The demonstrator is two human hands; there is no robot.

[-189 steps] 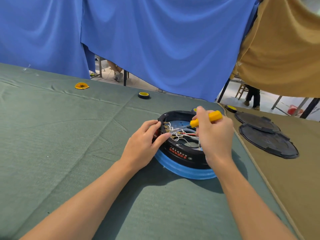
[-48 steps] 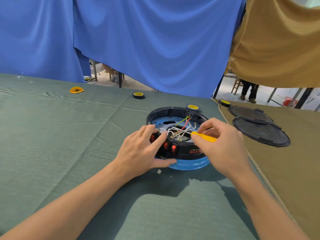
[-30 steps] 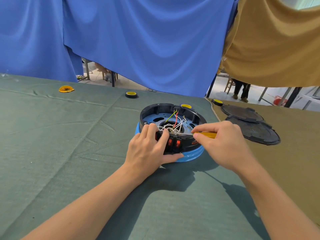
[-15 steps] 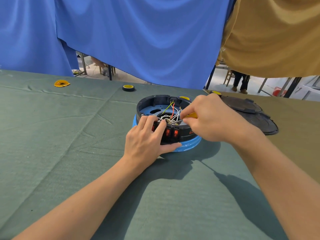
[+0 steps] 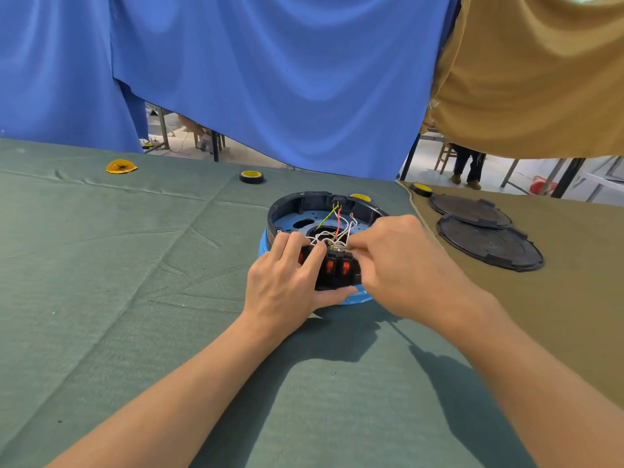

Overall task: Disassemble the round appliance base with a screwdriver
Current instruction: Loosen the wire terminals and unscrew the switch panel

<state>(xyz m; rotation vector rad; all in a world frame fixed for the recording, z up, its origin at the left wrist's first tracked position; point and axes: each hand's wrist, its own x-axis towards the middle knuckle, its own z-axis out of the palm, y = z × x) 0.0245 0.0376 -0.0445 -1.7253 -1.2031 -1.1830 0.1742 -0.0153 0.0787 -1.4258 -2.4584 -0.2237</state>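
The round appliance base (image 5: 304, 204), a black open shell on a blue ring (image 5: 359, 298), sits mid-table on green cloth. Inside it are white, red and green wires (image 5: 332, 228); red rocker switches (image 5: 337, 266) face me on its near wall. My left hand (image 5: 283, 285) grips that near wall, fingers over the rim and thumb below the switches. My right hand (image 5: 398, 265) hovers over the near right rim with curled fingers, fingertips at the wire bundle. The yellow screwdriver it held a moment ago is hidden inside that hand.
Two black round lids (image 5: 489, 244) lie on the tan cloth to the right. Tape rolls (image 5: 251, 176) sit behind the base, one (image 5: 420, 189) near the lids. A yellow disc (image 5: 121, 166) lies far left. Blue and tan curtains hang behind.
The base has been turned so its red switches face me. My right hand has dropped onto the near right rim, and the yellow handle is covered now. My left hand keeps its grip.
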